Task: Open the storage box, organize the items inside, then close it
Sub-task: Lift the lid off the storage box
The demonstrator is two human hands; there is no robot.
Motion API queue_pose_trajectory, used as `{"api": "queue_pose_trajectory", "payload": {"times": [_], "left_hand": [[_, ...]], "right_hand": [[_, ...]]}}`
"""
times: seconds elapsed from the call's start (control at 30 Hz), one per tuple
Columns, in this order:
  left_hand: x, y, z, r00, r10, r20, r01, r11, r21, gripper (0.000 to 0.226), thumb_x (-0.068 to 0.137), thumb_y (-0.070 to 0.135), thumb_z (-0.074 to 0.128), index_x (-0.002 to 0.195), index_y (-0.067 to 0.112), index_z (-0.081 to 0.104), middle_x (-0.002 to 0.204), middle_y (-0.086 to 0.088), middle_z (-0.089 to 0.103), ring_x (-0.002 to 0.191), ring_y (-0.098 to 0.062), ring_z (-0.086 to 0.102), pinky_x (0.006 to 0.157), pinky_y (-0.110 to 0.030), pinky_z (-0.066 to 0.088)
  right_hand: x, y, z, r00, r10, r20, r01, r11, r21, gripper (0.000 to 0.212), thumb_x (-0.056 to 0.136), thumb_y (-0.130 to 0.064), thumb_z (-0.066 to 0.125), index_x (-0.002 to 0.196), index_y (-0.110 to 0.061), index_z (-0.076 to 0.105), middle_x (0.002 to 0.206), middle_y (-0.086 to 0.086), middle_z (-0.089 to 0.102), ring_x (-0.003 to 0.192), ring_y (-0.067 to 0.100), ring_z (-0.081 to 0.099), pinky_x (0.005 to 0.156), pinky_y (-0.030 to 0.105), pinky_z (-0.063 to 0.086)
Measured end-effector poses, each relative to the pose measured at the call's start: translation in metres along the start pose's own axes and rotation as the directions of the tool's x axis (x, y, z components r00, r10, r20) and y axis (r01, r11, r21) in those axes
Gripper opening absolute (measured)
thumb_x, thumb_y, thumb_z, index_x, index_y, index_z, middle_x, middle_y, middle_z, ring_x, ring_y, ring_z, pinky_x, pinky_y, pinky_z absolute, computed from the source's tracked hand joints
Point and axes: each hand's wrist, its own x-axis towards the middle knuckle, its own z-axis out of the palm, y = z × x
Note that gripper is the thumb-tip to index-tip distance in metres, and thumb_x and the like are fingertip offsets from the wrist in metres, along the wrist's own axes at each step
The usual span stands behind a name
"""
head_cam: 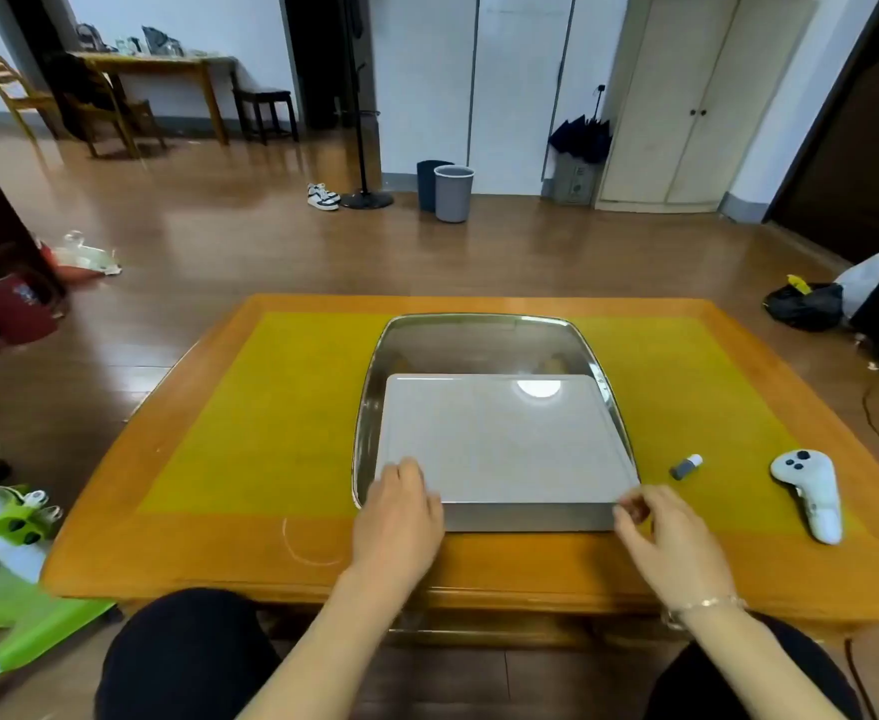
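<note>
Orange-brown wooden surface (479,569) with a yellow-green mat fills centre and lower frame. On it, centre frame, a shiny oval-cornered metal tray (479,345); the pale grey flat rectangular storage box (505,439) sits in the tray's near half, its near edge overhanging toward the person. Lid looks down and flat, no gap visible, contents hidden.

Left hand (401,517), lower centre, rests on the box's near-left corner, fingers curled over the lid edge, seems to grip it. Right hand (671,537), lower centre-right, is at the near-right corner, fingertips (632,504) bent in at the lid edge; looks like a pinch on the rim, though contact is partly blurred.

White handheld controller (811,491) lies at right of the mat, well apart from the box. Small grey bottle with white cap (685,466) lies between the controller and the tray, near the tray.

Progress, judged: box appears unopened, so probably the very start, both hands set to lift the lid. Opening, sorting and closing all remain, unless this is the closing step; cannot tell, since the inside is unseen.
</note>
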Motion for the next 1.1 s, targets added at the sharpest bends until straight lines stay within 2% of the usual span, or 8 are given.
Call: {"api": "queue_pose_trajectory", "payload": {"times": [0.03,0.1,0.17,0.23,0.47,0.63,1.0,1.1], "left_hand": [[0.011,0.0,0.001,0.998,0.005,-0.067,-0.004,1.0,0.011,0.02,0.098,0.031,0.045,0.113,0.017,0.046,0.113,-0.001,0.052,0.091,-0.008,0.043,0.07,-0.02,0.036],[0.03,-0.003,0.006,0.985,-0.026,-0.171,0.039,0.997,0.071,0.028,0.098,0.029,0.046,0.121,0.013,0.045,0.119,-0.005,0.049,0.101,-0.014,0.045,0.078,-0.022,0.041],[0.048,-0.006,0.01,0.982,-0.057,-0.181,0.084,0.986,0.143,0.036,0.098,0.032,0.044,0.127,0.01,0.042,0.126,-0.009,0.047,0.112,-0.022,0.045,0.086,-0.03,0.042],[0.06,-0.01,0.015,0.98,-0.128,-0.151,0.153,0.974,0.165,0.04,0.099,0.036,0.041,0.129,0.008,0.041,0.129,-0.012,0.045,0.117,-0.027,0.044,0.089,-0.035,0.042],[0.075,-0.018,0.026,0.954,-0.267,-0.14,0.273,0.962,0.024,0.047,0.1,0.043,0.041,0.124,0.002,0.043,0.126,-0.016,0.046,0.112,-0.031,0.05,0.079,-0.036,0.044],[0.071,-0.02,0.029,0.936,-0.305,-0.178,0.299,0.952,-0.058,0.046,0.097,0.042,0.047,0.12,0.002,0.04,0.121,-0.018,0.05,0.106,-0.034,0.056,0.067,-0.033,0.035],[0.051,-0.018,0.032,0.933,-0.336,-0.125,0.329,0.941,-0.077,0.045,0.1,0.038,0.043,0.122,0.0,0.037,0.124,-0.019,0.047,0.107,-0.036,0.055,0.077,-0.04,0.046],[0.051,-0.019,0.032,0.935,-0.334,-0.124,0.325,0.942,-0.082,0.043,0.1,0.037,0.042,0.122,0.0,0.036,0.124,-0.019,0.046,0.105,-0.036,0.055,0.074,-0.038,0.045]], "right_hand": [[0.011,0.003,0.002,0.999,0.01,-0.054,-0.011,1.0,-0.007,0.004,0.089,-0.025,0.058,0.09,-0.022,0.057,0.089,-0.006,0.056,0.071,0.006,0.052,0.052,0.016,0.033],[0.031,0.006,0.005,0.996,0.067,-0.066,-0.071,0.996,-0.058,0.021,0.09,-0.028,0.057,0.107,-0.015,0.057,0.105,0.001,0.055,0.088,0.015,0.054,0.065,0.021,0.041],[0.047,0.007,0.01,0.991,0.123,-0.046,-0.128,0.979,-0.155,0.037,0.09,-0.033,0.057,0.119,-0.011,0.053,0.116,0.007,0.053,0.107,0.022,0.052,0.084,0.03,0.045],[0.055,0.007,0.02,0.988,0.154,-0.033,-0.157,0.953,-0.26,0.047,0.09,-0.04,0.055,0.125,-0.008,0.049,0.119,0.011,0.053,0.111,0.027,0.05,0.09,0.036,0.044],[0.076,0.005,0.033,0.948,0.316,-0.035,-0.317,0.926,-0.205,0.043,0.093,-0.039,0.052,0.111,-0.001,0.058,0.112,0.019,0.056,0.101,0.034,0.055,0.078,0.036,0.045],[0.072,0.004,0.039,0.916,0.389,-0.096,-0.4,0.905,-0.143,0.044,0.092,-0.037,0.054,0.106,0.005,0.058,0.109,0.022,0.055,0.099,0.036,0.054,0.076,0.037,0.043],[0.065,0.001,0.039,0.91,0.392,-0.139,-0.41,0.901,-0.143,0.045,0.094,-0.032,0.052,0.111,0.009,0.055,0.114,0.026,0.051,0.107,0.04,0.049,0.085,0.042,0.041],[0.063,0.001,0.038,0.906,0.4,-0.137,-0.42,0.889,-0.18,0.044,0.094,-0.034,0.052,0.109,0.008,0.056,0.114,0.025,0.051,0.107,0.039,0.049,0.081,0.042,0.043]]}}
